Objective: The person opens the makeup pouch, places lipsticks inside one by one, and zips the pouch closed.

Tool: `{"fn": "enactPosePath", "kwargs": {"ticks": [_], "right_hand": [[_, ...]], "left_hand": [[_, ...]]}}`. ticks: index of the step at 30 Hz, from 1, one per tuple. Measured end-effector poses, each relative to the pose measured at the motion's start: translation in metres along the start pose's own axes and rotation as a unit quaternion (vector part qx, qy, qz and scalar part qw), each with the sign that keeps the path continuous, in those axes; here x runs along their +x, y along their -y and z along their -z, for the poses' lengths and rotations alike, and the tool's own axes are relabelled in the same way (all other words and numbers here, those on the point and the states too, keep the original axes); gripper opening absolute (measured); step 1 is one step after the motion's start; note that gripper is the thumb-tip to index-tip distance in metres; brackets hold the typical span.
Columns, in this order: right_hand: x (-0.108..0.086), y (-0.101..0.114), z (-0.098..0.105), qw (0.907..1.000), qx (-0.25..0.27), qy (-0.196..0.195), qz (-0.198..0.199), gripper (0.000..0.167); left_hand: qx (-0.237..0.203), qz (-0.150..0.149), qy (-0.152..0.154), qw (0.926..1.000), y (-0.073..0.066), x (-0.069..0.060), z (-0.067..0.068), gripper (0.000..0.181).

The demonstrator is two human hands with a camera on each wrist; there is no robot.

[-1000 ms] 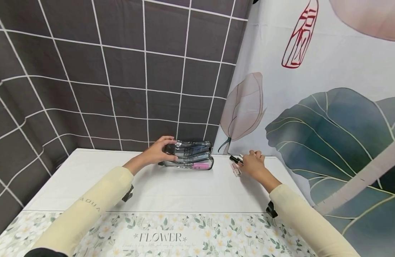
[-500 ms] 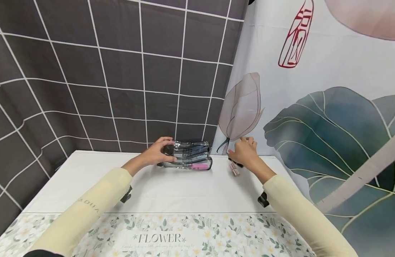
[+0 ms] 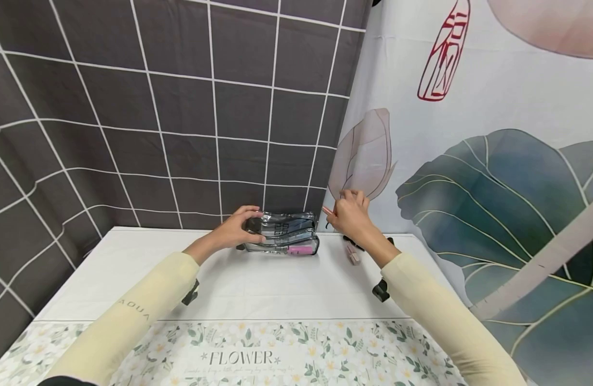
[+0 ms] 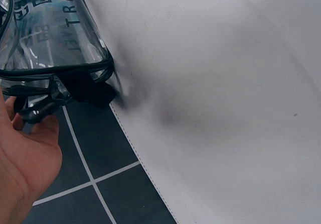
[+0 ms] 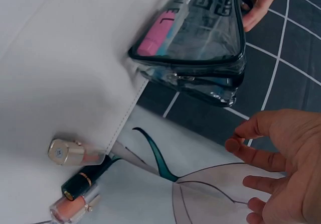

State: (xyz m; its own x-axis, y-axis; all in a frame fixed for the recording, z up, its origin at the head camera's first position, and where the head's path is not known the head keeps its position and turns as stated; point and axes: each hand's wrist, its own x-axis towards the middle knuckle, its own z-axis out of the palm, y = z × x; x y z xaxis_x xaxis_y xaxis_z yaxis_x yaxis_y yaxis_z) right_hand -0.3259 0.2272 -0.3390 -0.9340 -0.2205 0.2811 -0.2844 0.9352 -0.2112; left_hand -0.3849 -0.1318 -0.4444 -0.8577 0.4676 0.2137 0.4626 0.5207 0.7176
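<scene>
A clear zip pouch with black piping and printed lettering stands at the back of the white table. Through its wall show a pink tube and something blue. My left hand grips the pouch by its left end, thumb in front. To the right of the pouch, my right hand hovers with loosely bent fingers and nothing visible between them. Below it lie a gold-capped lip gloss, a dark cosmetic tube and a peach-coloured lip gloss, partly hidden by the wrist in the head view.
A dark grid-patterned cloth hangs behind the table, and a floral curtain hangs at the right. Along the front of the white tabletop runs a flower-printed mat.
My right hand has risen from the cosmetic tubes and moved left, towards the pouch's right end. My left hand has kept its hold, and the pouch stays in place.
</scene>
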Motion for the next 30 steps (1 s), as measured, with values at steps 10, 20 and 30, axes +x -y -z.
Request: {"fn": "enactPosePath", "kwargs": {"ticks": [10,20,30], "right_hand": [[0.001,0.014,-0.005,0.9992,0.004,-0.02,0.034,0.036],[0.005,0.027,-0.01,0.9982,-0.009,-0.017,0.056,0.024],[0.004,0.039,-0.023,0.9955,-0.017,-0.007,0.093,0.019]], "left_hand": [[0.003,0.018,0.003,0.9998,0.005,0.0,-0.002,0.087],[-0.008,0.01,-0.001,0.9999,0.003,0.004,0.001,0.09],[-0.016,0.031,-0.005,0.9994,0.03,0.015,-0.008,0.089]]}}
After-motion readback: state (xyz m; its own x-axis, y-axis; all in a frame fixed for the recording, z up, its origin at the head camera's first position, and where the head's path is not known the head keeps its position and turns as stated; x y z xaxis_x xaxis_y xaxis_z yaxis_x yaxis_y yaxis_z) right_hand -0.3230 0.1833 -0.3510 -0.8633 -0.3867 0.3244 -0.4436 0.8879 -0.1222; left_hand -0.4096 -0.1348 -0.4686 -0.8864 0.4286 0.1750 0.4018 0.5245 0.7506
